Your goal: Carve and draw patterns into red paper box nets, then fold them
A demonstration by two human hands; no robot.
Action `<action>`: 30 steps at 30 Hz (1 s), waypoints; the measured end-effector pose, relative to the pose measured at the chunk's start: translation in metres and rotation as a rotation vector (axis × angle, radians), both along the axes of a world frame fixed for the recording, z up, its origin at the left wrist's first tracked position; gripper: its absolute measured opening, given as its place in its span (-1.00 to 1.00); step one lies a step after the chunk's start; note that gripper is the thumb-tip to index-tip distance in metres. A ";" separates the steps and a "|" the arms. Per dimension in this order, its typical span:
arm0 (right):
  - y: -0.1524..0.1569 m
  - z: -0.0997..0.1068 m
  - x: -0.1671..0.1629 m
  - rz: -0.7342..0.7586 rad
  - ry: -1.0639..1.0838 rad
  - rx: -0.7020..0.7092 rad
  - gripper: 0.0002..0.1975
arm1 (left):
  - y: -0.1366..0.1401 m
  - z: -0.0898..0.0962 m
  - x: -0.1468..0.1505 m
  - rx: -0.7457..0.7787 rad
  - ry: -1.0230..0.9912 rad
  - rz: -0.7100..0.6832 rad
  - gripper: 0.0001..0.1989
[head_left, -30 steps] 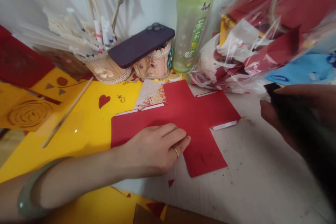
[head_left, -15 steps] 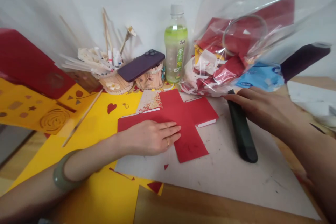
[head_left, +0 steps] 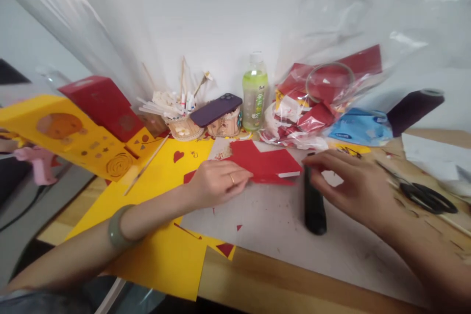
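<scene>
A cross-shaped piece of red card [head_left: 263, 159] with white strips along some edges lies on the grey board [head_left: 265, 225]. My left hand [head_left: 222, 181] is closed on the card's near part, fingers curled at its edge; the near flap looks tilted up and is partly hidden. To the right of the card is a long black bar-shaped tool [head_left: 314, 206], slightly blurred. The thumb and forefinger of my right hand [head_left: 353, 184] are bent together around its far end.
Yellow card [head_left: 158, 255] lies under the board's left side. Behind stand a green drink bottle [head_left: 254, 95], a purple phone [head_left: 217, 109] resting on a decorated cup [head_left: 225, 126], and a clear bag of red scraps [head_left: 316, 117]. Black-handled scissors [head_left: 429, 197] lie at the right.
My left hand has gone from lying flat on the red card to gripping its near edge, and the near flap has tilted up. My right hand and the black tool have shifted left. The view has moved.
</scene>
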State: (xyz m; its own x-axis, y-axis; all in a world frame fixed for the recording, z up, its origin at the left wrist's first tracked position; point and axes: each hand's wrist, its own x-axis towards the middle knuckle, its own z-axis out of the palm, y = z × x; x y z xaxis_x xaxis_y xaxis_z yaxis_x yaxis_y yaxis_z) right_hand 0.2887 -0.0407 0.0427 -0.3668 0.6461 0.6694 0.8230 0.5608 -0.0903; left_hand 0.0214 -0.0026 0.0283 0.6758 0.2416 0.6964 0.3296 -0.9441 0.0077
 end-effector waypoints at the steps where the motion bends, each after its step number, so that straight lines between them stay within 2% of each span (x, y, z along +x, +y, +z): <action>1: -0.003 0.001 -0.004 0.040 0.068 -0.049 -0.88 | -0.003 0.006 0.002 -0.109 -0.097 0.062 -0.86; 4: -0.010 0.003 -0.015 0.094 0.166 -0.072 -0.84 | -0.013 0.029 0.008 -0.477 -0.286 0.183 -0.88; 6: -0.014 0.005 -0.022 0.118 0.205 -0.049 -0.80 | -0.019 0.045 0.012 -0.715 -0.361 0.189 -0.88; 8: -0.018 0.006 -0.027 0.134 0.255 -0.010 -0.78 | -0.022 0.058 0.016 -0.858 -0.442 0.162 -0.88; 12: -0.024 0.010 -0.032 0.135 0.282 0.082 -0.80 | -0.025 0.073 0.020 -0.968 -0.556 0.125 -0.90; 16: -0.028 0.012 -0.031 0.142 0.363 0.023 -0.83 | -0.027 0.079 0.021 -1.047 -0.539 0.075 -0.89; 18: -0.028 0.012 -0.030 0.155 0.356 0.039 -0.82 | -0.028 0.081 0.021 -1.016 -0.510 0.088 -0.88; 20: -0.029 0.013 -0.029 0.117 0.317 0.153 -0.80 | -0.030 0.082 0.021 -0.891 -0.466 0.112 -0.90; 21: -0.030 0.013 -0.028 0.067 0.300 0.235 -0.78 | -0.030 0.082 0.020 -0.775 -0.441 0.114 -0.93; 23: -0.032 0.014 -0.026 -0.027 0.313 0.390 -0.76 | -0.030 0.082 0.017 -0.412 -0.380 0.064 -0.97; 24: -0.034 0.015 -0.025 -0.018 0.343 0.400 -0.79 | -0.029 0.081 0.014 -0.187 -0.341 0.025 -0.95; 25: -0.036 0.016 -0.024 0.031 0.379 0.328 -0.86 | -0.029 0.081 0.012 0.041 -0.287 -0.010 -0.94; 26: -0.038 0.018 -0.024 0.103 0.427 0.187 -0.92 | -0.028 0.081 0.009 0.249 -0.225 -0.037 -0.94; 28: -0.040 0.021 -0.025 0.233 0.542 -0.213 -0.74 | -0.028 0.081 0.004 0.545 -0.099 -0.043 -0.92; 30: -0.041 0.025 -0.029 0.279 0.663 -0.561 -0.53 | -0.030 0.081 0.001 0.688 -0.017 -0.033 -0.83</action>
State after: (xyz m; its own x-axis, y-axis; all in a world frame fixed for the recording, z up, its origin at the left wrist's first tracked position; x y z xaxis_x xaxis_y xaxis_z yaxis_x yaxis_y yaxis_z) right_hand 0.2602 -0.0816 0.0674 -0.2113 0.8860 0.4128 0.3464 0.4628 -0.8160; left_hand 0.0221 -0.0329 0.1090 0.6629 -0.2800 0.6944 0.3057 -0.7454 -0.5924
